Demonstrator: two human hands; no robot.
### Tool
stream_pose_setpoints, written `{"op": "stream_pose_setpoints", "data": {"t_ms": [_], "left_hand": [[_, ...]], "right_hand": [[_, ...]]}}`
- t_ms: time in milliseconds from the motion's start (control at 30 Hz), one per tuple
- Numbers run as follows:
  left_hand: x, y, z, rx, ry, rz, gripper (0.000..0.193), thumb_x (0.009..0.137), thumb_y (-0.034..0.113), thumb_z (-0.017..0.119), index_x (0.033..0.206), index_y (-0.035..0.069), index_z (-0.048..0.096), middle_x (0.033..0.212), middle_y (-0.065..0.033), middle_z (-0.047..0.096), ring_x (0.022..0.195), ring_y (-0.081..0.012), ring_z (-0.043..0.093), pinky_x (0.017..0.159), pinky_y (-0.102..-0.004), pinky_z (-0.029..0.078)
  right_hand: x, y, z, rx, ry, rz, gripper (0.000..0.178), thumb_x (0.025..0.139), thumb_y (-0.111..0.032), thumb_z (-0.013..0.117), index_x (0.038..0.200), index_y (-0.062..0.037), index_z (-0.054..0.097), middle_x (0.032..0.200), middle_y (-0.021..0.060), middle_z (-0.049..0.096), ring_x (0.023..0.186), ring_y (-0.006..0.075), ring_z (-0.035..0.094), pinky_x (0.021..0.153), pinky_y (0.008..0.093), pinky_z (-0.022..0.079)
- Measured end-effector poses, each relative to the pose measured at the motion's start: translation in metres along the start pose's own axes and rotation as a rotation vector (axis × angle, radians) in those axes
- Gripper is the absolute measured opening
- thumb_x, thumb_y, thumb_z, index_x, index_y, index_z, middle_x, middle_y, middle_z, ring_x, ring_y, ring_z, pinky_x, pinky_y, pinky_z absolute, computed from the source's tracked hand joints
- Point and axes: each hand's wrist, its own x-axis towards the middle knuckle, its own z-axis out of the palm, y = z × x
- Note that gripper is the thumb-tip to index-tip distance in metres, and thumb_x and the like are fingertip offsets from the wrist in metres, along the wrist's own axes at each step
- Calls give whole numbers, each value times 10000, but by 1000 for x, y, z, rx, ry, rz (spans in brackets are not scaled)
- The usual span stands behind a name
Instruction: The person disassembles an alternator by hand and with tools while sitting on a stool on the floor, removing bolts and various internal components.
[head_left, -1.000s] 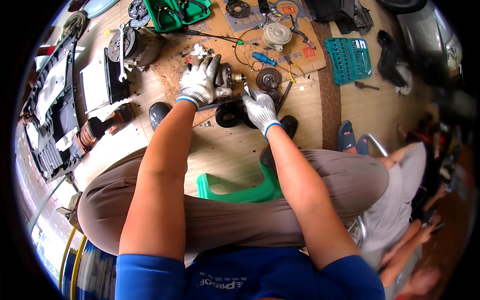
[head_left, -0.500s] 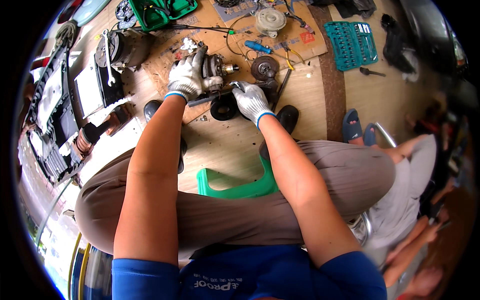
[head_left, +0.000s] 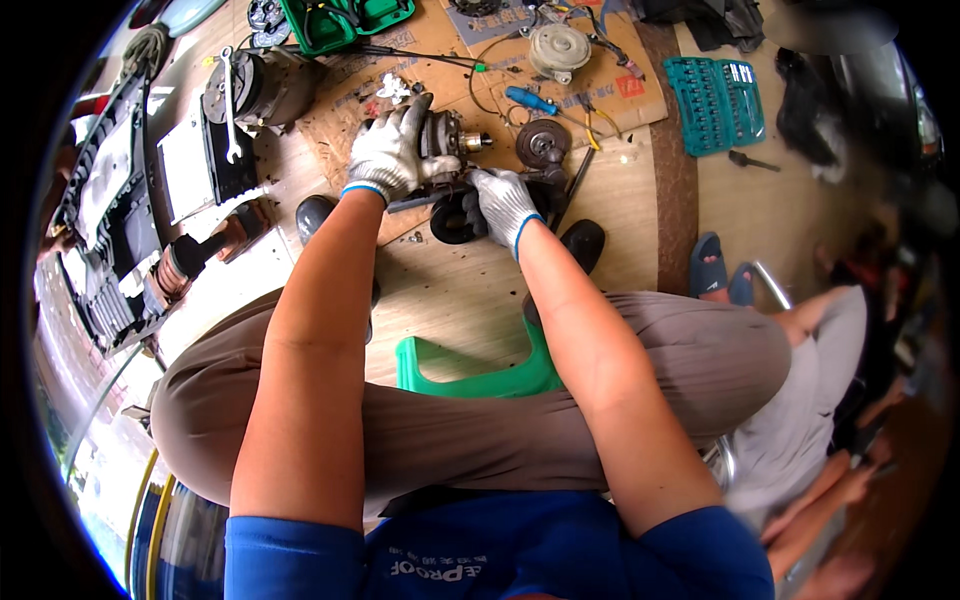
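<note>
My left hand (head_left: pixel 388 155), in a white knit glove with a dark palm side, is wrapped over a cylindrical metal machine part with a shaft (head_left: pixel 475 142) pointing right. The part's ribbed body (head_left: pixel 440 135) lies on its side on cardboard. My right hand (head_left: pixel 500 203), gloved alike, is closed just below the part's right side. Its fingertips are close to the metal, and whatever they hold is hidden. Beneath the hands a black ring (head_left: pixel 452 220) lies on the floor, partly covered by the right glove. A round dark disc (head_left: pixel 543 144) rests to the right.
A blue-handled screwdriver (head_left: pixel 530 99) and a round pale metal part (head_left: pixel 559 52) lie beyond on cardboard (head_left: pixel 640 100). A teal socket case (head_left: pixel 712 105) is far right. At left, a wrench (head_left: pixel 231 105) leans on a drum-shaped part. A green stool (head_left: pixel 480 382) shows between my legs; a seated person is at right.
My right hand has turned and drawn in, fingers curling lower beside the black ring; a shiny bit at its fingertips no longer shows. My left hand keeps its grasp. The whole view has shifted slightly.
</note>
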Motion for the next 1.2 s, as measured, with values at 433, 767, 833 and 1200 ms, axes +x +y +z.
{"op": "stream_pose_setpoints", "data": {"t_ms": [433, 767, 833, 1200], "left_hand": [[-2, -7, 4, -20, 81, 47, 1077, 690, 656, 760, 1525, 148, 308, 1419, -211, 511, 1323, -388, 478, 1084, -505, 385], [-5, -3, -6, -37, 43, 14, 1081, 678, 674, 757, 1522, 165, 312, 1428, -202, 507, 1320, -381, 482, 1078, -506, 398], [-6, 1, -9, 25, 65, -9, 1095, 684, 713, 724, 1521, 141, 309, 1436, -208, 498, 1337, -401, 458, 1084, -528, 381], [0, 2, -4, 85, 23, -43, 1047, 771, 797, 546, 1449, 13, 398, 1365, -257, 535, 1294, -392, 496, 1084, -520, 360]], "right_hand": [[33, 25, 2, -806, 220, -337, 293, 938, -240, 524, 898, -15, 708, 869, 259, 685, 881, 418, 672, 798, 476, 531], [19, 23, 22, -1064, 415, -490, 311, 938, -244, 521, 843, -13, 707, 857, 269, 681, 861, 423, 672, 766, 477, 538], [20, 24, 24, -940, 427, -382, 310, 917, -260, 545, 863, 0, 706, 887, 285, 682, 895, 427, 674, 776, 480, 539], [-1, 16, 40, -1061, 462, -244, 402, 1026, -352, 399, 1111, -7, 586, 926, 264, 683, 888, 398, 684, 775, 465, 544]]}}
